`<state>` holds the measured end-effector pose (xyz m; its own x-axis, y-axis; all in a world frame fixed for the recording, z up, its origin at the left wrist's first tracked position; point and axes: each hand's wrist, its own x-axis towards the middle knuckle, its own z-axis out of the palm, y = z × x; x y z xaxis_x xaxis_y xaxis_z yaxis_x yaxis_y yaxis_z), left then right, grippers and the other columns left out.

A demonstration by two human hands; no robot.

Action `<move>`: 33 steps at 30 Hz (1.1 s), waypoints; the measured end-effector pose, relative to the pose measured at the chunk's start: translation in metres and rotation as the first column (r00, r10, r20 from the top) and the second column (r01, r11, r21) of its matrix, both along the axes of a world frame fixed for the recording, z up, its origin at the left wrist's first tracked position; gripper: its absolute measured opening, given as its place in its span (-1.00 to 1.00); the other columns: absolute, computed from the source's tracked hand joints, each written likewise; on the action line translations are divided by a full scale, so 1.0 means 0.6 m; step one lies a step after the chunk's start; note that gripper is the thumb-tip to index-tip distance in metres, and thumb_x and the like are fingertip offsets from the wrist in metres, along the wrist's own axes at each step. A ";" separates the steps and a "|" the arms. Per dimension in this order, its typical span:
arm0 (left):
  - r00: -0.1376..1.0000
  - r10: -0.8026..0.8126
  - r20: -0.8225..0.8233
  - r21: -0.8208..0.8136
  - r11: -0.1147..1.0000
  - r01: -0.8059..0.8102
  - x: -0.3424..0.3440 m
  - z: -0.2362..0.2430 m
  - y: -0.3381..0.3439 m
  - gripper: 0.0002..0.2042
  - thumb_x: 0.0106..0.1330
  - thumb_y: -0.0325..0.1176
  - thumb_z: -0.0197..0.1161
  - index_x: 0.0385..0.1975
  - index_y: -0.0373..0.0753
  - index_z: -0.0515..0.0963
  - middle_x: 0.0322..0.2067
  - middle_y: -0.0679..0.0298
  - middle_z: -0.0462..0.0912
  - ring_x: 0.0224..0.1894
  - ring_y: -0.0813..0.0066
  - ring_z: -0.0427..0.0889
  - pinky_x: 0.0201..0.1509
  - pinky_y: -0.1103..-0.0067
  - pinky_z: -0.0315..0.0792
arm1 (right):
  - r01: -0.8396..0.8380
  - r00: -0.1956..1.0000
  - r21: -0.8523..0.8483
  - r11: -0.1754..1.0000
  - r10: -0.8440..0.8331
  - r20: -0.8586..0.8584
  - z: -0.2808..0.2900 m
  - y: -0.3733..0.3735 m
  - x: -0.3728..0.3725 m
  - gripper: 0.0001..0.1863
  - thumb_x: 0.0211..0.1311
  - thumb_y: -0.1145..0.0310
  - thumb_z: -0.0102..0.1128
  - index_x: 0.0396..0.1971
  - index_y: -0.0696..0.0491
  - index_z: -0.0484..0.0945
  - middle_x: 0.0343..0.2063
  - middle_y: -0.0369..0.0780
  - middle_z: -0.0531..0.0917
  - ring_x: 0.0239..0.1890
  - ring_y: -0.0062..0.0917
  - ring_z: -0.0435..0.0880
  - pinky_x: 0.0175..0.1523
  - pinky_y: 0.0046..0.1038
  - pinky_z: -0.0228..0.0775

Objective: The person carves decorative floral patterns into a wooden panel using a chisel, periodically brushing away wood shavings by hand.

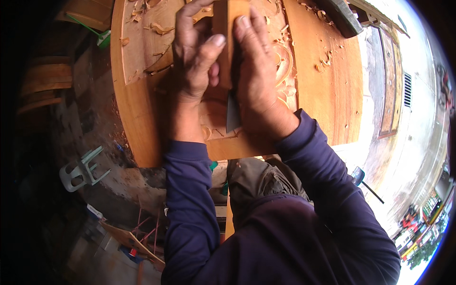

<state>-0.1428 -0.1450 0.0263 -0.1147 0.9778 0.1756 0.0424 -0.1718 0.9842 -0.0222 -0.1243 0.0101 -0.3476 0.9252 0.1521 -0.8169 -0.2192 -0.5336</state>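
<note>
Both my hands are around a wooden block (222,47) above a carved wooden panel (327,95). My left hand (194,57) is at the block's left side with its fingers curled and its thumb raised. On the other side, my right hand (259,71) grips the block, its thumb lying along the top. A dark, flat metal blade (232,116) sticks out below the block toward me, beside my right palm. Whether the blade is fixed to the block or held against it is hidden. Carved scrolls (283,64) show on the panel by my right hand.
Curled wood shavings (161,29) lie over the panel. A dark squared bar (344,21) rests at its far right. Lower left stands a pale green plastic chair (81,171); a green tool (103,39) is at the far left. Beyond the right edge is bright paving.
</note>
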 end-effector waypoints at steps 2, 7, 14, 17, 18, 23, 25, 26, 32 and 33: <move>0.998 -0.007 0.060 -0.026 1.000 0.008 0.015 0.021 0.003 -0.23 0.41 -0.11 0.26 0.57 -0.22 0.16 -0.15 0.28 0.73 -0.65 0.79 0.34 -0.63 0.79 0.22 | 0.002 0.995 -0.022 1.000 -0.004 -0.098 0.008 -0.002 0.017 -0.55 0.69 0.29 -0.08 0.45 0.07 0.30 0.02 -0.13 0.65 -0.13 -0.49 0.69 -0.06 -0.51 0.57; 0.997 -0.020 0.073 -0.045 0.999 0.023 0.004 0.027 -0.012 -0.28 0.40 -0.17 0.25 0.54 -0.23 0.22 -0.14 0.23 0.75 -0.69 0.78 0.39 -0.68 0.77 0.26 | -0.224 0.919 0.188 0.956 0.271 -0.288 0.027 -0.001 0.039 -0.52 0.69 0.25 -0.06 0.46 0.08 0.30 0.09 -0.13 0.62 0.04 -0.46 0.66 0.16 -0.48 0.51; 0.915 -0.090 0.393 0.034 0.996 0.084 0.009 0.018 -0.002 -0.41 0.49 -0.17 0.18 0.45 -0.29 0.29 -0.08 0.11 0.74 -0.58 0.68 0.59 -0.61 0.75 0.41 | 0.110 0.962 -0.093 0.990 -0.082 0.260 0.014 -0.027 0.020 -0.51 0.69 0.09 -0.09 0.34 0.14 0.34 0.14 -0.15 0.52 0.04 -0.47 0.49 0.19 -0.43 0.35; 0.885 -0.084 0.457 0.103 0.994 0.041 0.000 -0.005 0.002 -0.46 0.59 -0.08 0.05 0.41 -0.30 0.32 0.01 0.00 0.70 -0.32 0.51 0.75 -0.30 0.54 0.64 | 0.072 0.959 -0.162 0.984 -0.024 0.281 0.030 -0.039 0.034 -0.43 0.65 -0.11 -0.11 0.08 0.18 0.48 -0.15 -0.11 0.61 -0.38 -0.44 0.61 -0.17 -0.37 0.55; 0.922 0.095 0.375 0.118 0.982 -0.149 -0.005 -0.024 0.012 -0.45 0.61 -0.03 0.02 0.40 -0.31 0.34 0.05 -0.06 0.69 -0.21 0.43 0.77 -0.14 0.41 0.69 | 0.050 0.952 -0.185 0.981 0.009 0.305 0.031 -0.040 0.051 -0.39 0.63 -0.18 -0.11 0.05 0.16 0.48 -0.18 -0.12 0.62 -0.43 -0.46 0.60 -0.24 -0.39 0.53; 0.938 0.286 0.198 0.177 0.930 -0.321 -0.028 -0.018 0.029 -0.28 0.61 0.20 -0.20 0.49 -0.31 0.19 -0.08 -0.20 0.70 -0.26 0.00 0.80 -0.09 0.33 0.69 | 0.374 0.870 0.039 0.927 -0.365 0.330 0.032 -0.022 0.171 -0.57 0.69 -0.06 -0.06 0.18 0.00 0.38 -0.03 -0.10 0.63 -0.20 -0.40 0.63 -0.11 -0.36 0.56; 0.919 0.318 0.233 0.190 0.912 -0.364 -0.032 -0.016 0.028 -0.30 0.60 0.17 -0.17 0.49 -0.29 0.18 -0.11 -0.17 0.70 -0.29 0.06 0.80 -0.14 0.38 0.68 | 0.411 0.825 0.137 0.901 -0.431 0.365 0.033 -0.040 0.226 -0.62 0.74 0.12 -0.13 0.32 0.01 0.25 0.08 -0.01 0.61 0.03 -0.21 0.68 0.22 -0.07 0.55; 0.896 0.363 0.257 0.186 0.891 -0.414 -0.042 -0.019 0.018 -0.32 0.59 0.14 -0.14 0.49 -0.27 0.17 -0.14 -0.15 0.70 -0.32 0.12 0.80 -0.18 0.43 0.67 | 0.415 0.795 0.174 0.893 -0.449 0.408 0.032 -0.062 0.243 -0.59 0.75 0.20 -0.16 0.41 0.02 0.18 0.15 0.06 0.59 0.19 -0.13 0.66 0.33 0.02 0.50; 0.871 0.426 0.246 0.206 0.855 -0.476 -0.046 -0.003 -0.007 -0.29 0.58 0.10 -0.04 0.49 -0.35 0.13 -0.13 -0.10 0.70 -0.30 0.19 0.78 -0.11 0.44 0.64 | 0.295 0.479 0.281 0.913 -0.396 0.784 0.125 -0.168 0.400 -0.30 0.27 0.58 0.44 0.37 0.04 0.33 0.23 -0.08 0.63 0.28 -0.27 0.64 0.34 -0.31 0.49; 0.863 0.451 0.226 0.207 0.844 -0.495 -0.039 -0.001 -0.009 -0.29 0.58 0.10 -0.04 0.49 -0.36 0.12 -0.14 -0.09 0.70 -0.30 0.20 0.78 -0.10 0.45 0.64 | 0.265 0.399 0.245 0.933 -0.338 0.852 0.135 -0.186 0.435 -0.36 0.21 0.57 0.48 0.27 0.06 0.42 0.16 -0.14 0.66 0.20 -0.38 0.66 0.26 -0.39 0.52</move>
